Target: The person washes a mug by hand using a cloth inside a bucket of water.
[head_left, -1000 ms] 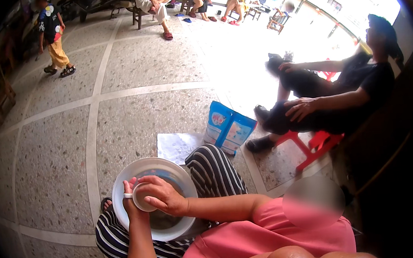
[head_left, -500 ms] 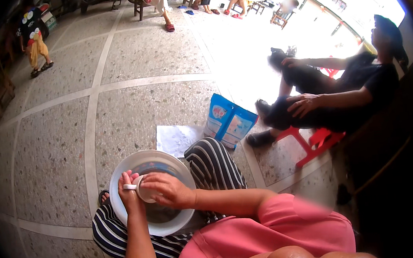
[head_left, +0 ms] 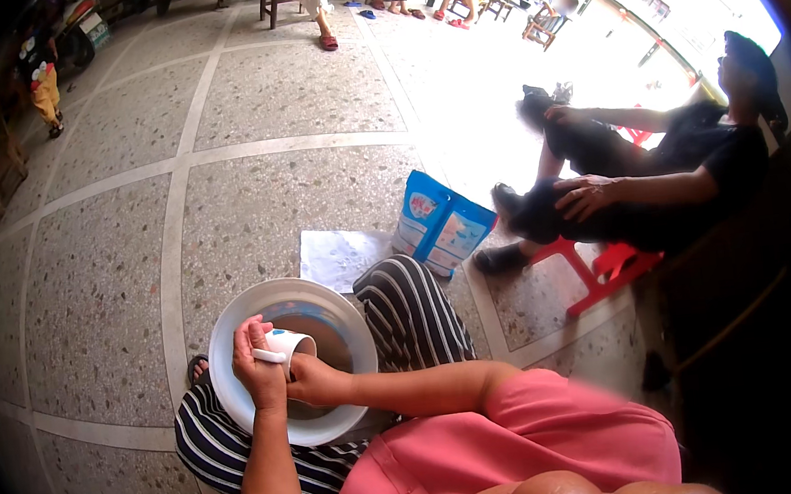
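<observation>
Standing at the far left edge of the view, a small figure in yellow trousers (head_left: 44, 88) is on the speckled stone floor (head_left: 102, 266), well apart from the work. Nearer, a wide white basin (head_left: 238, 395) rests on the person's lap, across striped black-and-white trousers (head_left: 416, 316); murky brownish water shows inside it. Over the basin the left hand (head_left: 256, 365) wraps a white cup (head_left: 290, 343) from the left, fingers curled shut around its side and handle. The cup lies tilted, its long axis roughly level, its blue-rimmed mouth pointing right and slightly up. The right hand (head_left: 318, 383) sits just below and right of the cup, touching the left hand; whether it grips the cup or only presses against it cannot be told, as its fingers are hidden.

Beyond the knee a white sheet of paper (head_left: 344, 252) lies flat on the floor, and just right of it a blue-and-white bag (head_left: 440, 219) stands leaning. Farther right another person in black clothes (head_left: 684, 181) sits on a red stool (head_left: 607, 269).
</observation>
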Available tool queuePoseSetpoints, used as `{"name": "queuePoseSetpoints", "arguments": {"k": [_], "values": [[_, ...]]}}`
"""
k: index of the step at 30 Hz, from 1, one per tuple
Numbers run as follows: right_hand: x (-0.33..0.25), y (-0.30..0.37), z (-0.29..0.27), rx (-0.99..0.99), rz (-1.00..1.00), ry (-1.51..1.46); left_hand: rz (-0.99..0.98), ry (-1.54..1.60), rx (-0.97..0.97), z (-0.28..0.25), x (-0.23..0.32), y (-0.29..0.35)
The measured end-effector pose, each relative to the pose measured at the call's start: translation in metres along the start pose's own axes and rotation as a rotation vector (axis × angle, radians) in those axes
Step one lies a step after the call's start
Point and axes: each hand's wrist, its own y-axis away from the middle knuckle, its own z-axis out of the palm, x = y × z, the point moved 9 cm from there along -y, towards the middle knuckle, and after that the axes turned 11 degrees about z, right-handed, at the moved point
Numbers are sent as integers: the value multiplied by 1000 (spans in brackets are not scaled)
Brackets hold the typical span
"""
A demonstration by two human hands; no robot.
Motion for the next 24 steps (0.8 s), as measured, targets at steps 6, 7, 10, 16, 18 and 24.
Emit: {"name": "queuePoseSetpoints", "arguments": {"k": [6, 7, 10, 16, 18, 24], "values": [[-2, 1, -11, -171, 224, 89, -125, 171, 68, -10, -28, -5], [-1, 6, -14, -174, 226, 91, -129, 144, 70, -12, -27, -6], [-42, 28, -25, 67, -378, 525, -96, 121, 79, -14, -24, -10], [-23, 33, -14, 68, -310, 823, -43, -11, -61, 6, -6, -1], [2, 27, 3, -89, -86, 998, 2, -85, -83, 9, -3, 0], [-17, 36, -2, -37, -181, 932, 0, -112, -83, 1, 2, -2]]}}
